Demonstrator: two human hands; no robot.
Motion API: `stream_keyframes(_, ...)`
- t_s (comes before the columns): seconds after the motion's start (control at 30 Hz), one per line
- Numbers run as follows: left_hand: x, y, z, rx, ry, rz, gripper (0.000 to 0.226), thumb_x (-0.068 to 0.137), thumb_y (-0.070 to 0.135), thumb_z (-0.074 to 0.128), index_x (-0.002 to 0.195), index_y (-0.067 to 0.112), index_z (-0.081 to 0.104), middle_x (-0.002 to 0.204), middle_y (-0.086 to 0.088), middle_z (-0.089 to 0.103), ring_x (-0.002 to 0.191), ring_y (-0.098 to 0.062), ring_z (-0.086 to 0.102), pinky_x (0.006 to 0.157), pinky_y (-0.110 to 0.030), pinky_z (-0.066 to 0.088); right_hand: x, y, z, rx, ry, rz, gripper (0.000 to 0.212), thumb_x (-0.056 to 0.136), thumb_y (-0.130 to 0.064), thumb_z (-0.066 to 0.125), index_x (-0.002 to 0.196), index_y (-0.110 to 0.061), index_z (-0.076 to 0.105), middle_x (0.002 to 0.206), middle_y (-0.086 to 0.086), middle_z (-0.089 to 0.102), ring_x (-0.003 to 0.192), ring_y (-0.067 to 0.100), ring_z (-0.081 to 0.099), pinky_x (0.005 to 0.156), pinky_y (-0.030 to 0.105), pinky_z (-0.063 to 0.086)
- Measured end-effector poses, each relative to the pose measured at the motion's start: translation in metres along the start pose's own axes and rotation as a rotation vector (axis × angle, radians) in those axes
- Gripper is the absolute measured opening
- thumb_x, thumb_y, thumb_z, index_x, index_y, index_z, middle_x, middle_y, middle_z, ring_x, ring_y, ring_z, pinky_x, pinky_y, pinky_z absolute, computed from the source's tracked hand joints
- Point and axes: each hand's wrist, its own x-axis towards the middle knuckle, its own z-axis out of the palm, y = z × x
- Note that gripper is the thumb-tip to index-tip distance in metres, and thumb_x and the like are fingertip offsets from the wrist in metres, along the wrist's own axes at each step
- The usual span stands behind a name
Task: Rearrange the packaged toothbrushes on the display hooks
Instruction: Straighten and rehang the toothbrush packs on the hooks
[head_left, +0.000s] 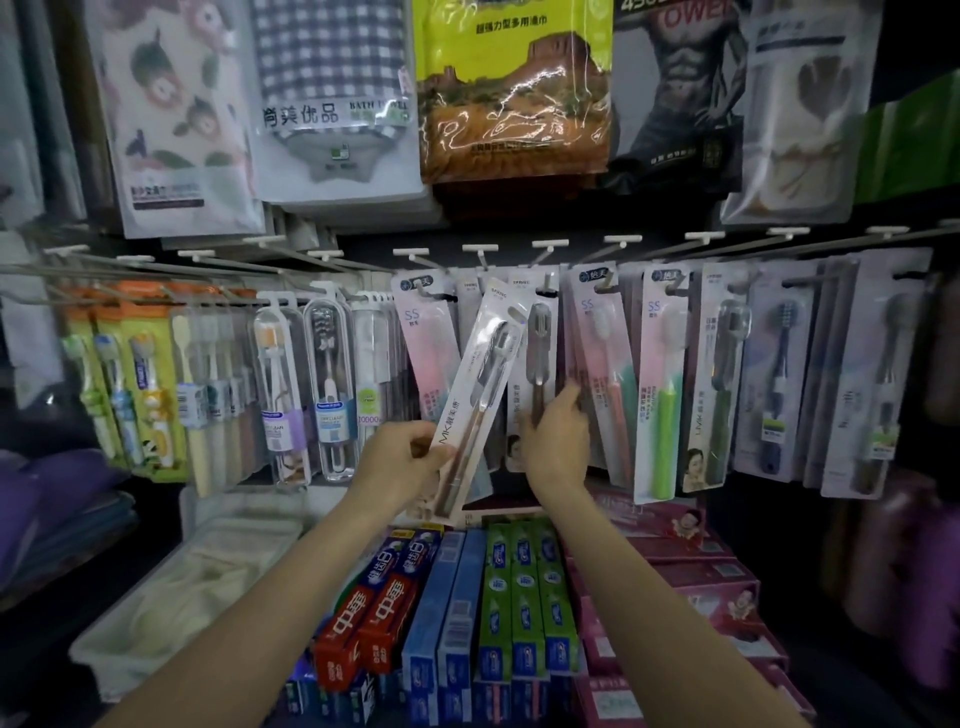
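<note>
My left hand (402, 454) grips a white packaged toothbrush (480, 384) by its lower half; the pack is off the hooks and tilts to the right. My right hand (556, 439) holds the lower part of a hanging white pack with a brown toothbrush (537, 353), which still hangs from its display hook (545, 260). Pink packs (428, 343) hang just left and pink-and-green packs (608, 364) just right of it. A row of display hooks (618, 244) runs across the wall, most of them carrying toothbrush packs.
Clear-cased toothbrushes (327, 389) and children's brushes (130, 395) hang at the left, dark brushes (779, 374) at the right. Boxed toothpaste (519, 597) fills the shelf below my arms. A white bin (171, 597) sits at the lower left. Bagged towels (332, 98) hang above.
</note>
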Motion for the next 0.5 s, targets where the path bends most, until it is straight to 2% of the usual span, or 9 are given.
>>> stream_keyframes(0.13, -0.004, 0.000, -0.002, 0.067, 0.068, 0.020, 0.022, 0.088, 0.011, 0.060, 0.108, 0.009, 0.066, 0.092, 0.001, 0.065, 0.070, -0.002, 0.055, 0.055, -0.010, 0.041, -0.024, 0.002, 0.008, -0.041, -0.047, -0.025, 0.029, 0.092, -0.018, 0.055, 0.114, -0.005, 0.043, 0.108, 0.013, 0.059, 0.096, 0.029, 0.059, 0.077, 0.043, 0.051)
stream_keyframes(0.2, -0.004, 0.000, -0.004, 0.119, 0.093, 0.036, 0.022, 0.087, 0.011, 0.060, 0.108, 0.008, 0.067, 0.092, -0.003, 0.067, 0.070, -0.007, 0.057, 0.052, -0.010, 0.042, -0.039, -0.002, 0.010, 0.039, -0.064, -0.095, 0.024, 0.093, -0.020, 0.053, 0.110, -0.005, 0.044, 0.102, 0.010, 0.058, 0.089, 0.026, 0.059, 0.069, 0.038, 0.050)
stream_keyframes(0.27, -0.004, -0.001, -0.007, 0.154, 0.111, 0.044, 0.019, 0.087, 0.011, 0.061, 0.105, 0.006, 0.068, 0.092, -0.004, 0.068, 0.072, -0.012, 0.058, 0.056, -0.009, 0.040, -0.048, -0.007, 0.012, 0.098, -0.091, -0.160, 0.024, 0.092, -0.020, 0.055, 0.109, -0.005, 0.044, 0.098, 0.009, 0.058, 0.086, 0.025, 0.058, 0.068, 0.036, 0.048)
stream_keyframes(0.33, -0.003, -0.001, -0.009, 0.165, 0.114, 0.047, 0.018, 0.087, 0.011, 0.061, 0.103, 0.006, 0.068, 0.088, -0.004, 0.068, 0.072, -0.016, 0.060, 0.060, -0.016, 0.043, -0.053, -0.012, 0.012, 0.142, -0.099, -0.196, 0.023, 0.091, -0.017, 0.056, 0.108, -0.006, 0.045, 0.095, 0.009, 0.058, 0.083, 0.026, 0.058, 0.069, 0.040, 0.049)
stream_keyframes(0.4, -0.003, 0.002, -0.010, 0.175, 0.105, 0.047, 0.018, 0.087, 0.011, 0.062, 0.103, 0.007, 0.068, 0.087, -0.003, 0.068, 0.073, -0.019, 0.062, 0.063, -0.022, 0.044, -0.055, -0.014, 0.012, 0.166, -0.098, -0.205, 0.024, 0.090, -0.016, 0.056, 0.109, -0.007, 0.045, 0.094, 0.010, 0.057, 0.081, 0.026, 0.058, 0.068, 0.042, 0.049)
stream_keyframes(0.5, -0.003, 0.003, -0.012, 0.162, 0.080, 0.031, 0.018, 0.087, 0.012, 0.062, 0.103, 0.007, 0.068, 0.087, -0.005, 0.068, 0.077, -0.022, 0.063, 0.066, -0.024, 0.045, -0.056, -0.012, 0.010, 0.218, -0.119, -0.208, 0.023, 0.089, -0.015, 0.058, 0.107, -0.007, 0.046, 0.092, 0.009, 0.057, 0.080, 0.024, 0.056, 0.068, 0.041, 0.049)
